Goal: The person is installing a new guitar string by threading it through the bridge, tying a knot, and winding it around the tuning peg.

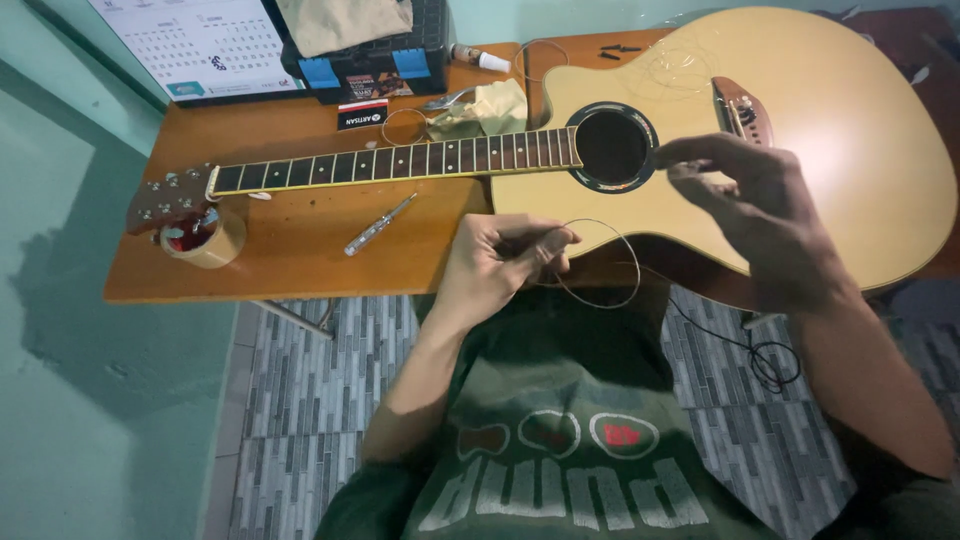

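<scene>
Both hands grip one coiled guitar string [600,262] just below the sound hole, the left hand [500,265] pinching the loop at 7 o'clock, the right hand [755,205] pinching its free end at 3 o'clock; the guitar [820,130] appears unstrung, so fitting remains.

Thin wire string [600,262], curled in one open loop, pinched at the loop's left side, hanging over the guitar's near edge, guitar [800,130] pale-topped, cutaway, flat on its back, neck lying leftward along the brown table, sound hole uncovered
</scene>
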